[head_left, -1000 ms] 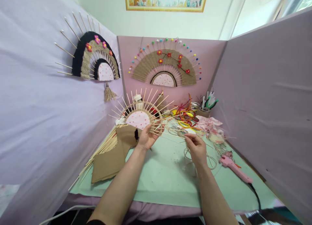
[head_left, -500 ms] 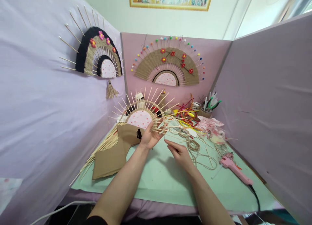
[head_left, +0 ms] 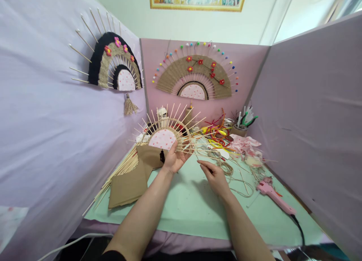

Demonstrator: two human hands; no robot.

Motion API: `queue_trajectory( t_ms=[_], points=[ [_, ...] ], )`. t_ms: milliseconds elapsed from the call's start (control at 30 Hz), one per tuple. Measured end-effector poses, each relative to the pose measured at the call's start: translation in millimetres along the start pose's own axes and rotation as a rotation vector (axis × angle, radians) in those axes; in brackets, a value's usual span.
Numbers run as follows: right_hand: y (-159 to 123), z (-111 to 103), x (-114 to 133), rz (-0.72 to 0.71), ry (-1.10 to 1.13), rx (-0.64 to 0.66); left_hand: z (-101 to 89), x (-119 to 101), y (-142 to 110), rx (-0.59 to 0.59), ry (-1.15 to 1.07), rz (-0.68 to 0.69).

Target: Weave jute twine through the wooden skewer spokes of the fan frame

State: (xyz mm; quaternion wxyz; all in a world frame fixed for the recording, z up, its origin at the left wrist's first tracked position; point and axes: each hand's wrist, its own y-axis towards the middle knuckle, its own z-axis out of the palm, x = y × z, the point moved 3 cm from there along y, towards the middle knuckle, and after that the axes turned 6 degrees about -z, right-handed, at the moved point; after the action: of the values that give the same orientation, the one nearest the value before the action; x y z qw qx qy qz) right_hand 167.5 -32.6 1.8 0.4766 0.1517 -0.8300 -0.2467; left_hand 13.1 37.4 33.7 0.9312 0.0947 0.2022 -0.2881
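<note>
My left hand [head_left: 175,159] is closed on a half-round fan frame [head_left: 163,139], gripping its lower right part. The frame has a white, red-dotted half-disc at its centre, thin wooden sticks fanning outward and an arch of twine woven across them. A black tassel [head_left: 162,156] hangs below it. To the right and slightly lower, my right hand [head_left: 212,175] is pinched, with thumb and forefinger together near the frame's right end. A thin strand of twine appears to be in that pinch, though it is hardly visible. Coiled twine [head_left: 226,168] lies on the table just behind this hand.
Brown cardboard [head_left: 127,189] and a bundle of sticks [head_left: 118,174] lie at left. A pink glue gun [head_left: 277,200] rests at right. Coloured pipe cleaners [head_left: 217,135], pink cloth [head_left: 244,143] and a tool pot [head_left: 239,131] stand behind. Finished fans [head_left: 195,72] hang on the partitions.
My right hand has moved a little to the right, away from the fan frame, still pinched. My left hand keeps hold of the frame, which has turned slightly.
</note>
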Motion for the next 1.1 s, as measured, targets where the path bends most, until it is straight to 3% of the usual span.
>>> queue_trajectory(
  t_ms=[133, 500, 700, 833, 967, 1100],
  points=[
    [-0.2, -3.4, -4.7, 0.039, 0.013, -0.033, 1.2, 0.1, -0.6, 0.0, 0.02, 0.017],
    [0.1, 3.0, -0.4, 0.103, 0.062, 0.072, -1.2, 3.7, 1.3, 0.032, 0.126, 0.014],
    [3.8, -13.8, -15.7, 0.224, 0.2, -0.166, -6.0, 1.6, 3.8, -0.007, 0.151, 0.056],
    [8.2, -26.2, -26.0, 0.28, 0.578, -0.374, -6.2, 1.9, 3.9, -0.016, 0.177, 0.062],
    [8.5, -33.5, -16.5, 0.179, 0.813, -0.488, -6.7, 4.0, 4.2, -0.024, 0.215, 0.034],
    [-1.1, -38.3, -5.8, 0.02, 0.758, -0.482, -8.2, 5.8, 5.2, -0.033, 0.231, 0.011]
  ],
)
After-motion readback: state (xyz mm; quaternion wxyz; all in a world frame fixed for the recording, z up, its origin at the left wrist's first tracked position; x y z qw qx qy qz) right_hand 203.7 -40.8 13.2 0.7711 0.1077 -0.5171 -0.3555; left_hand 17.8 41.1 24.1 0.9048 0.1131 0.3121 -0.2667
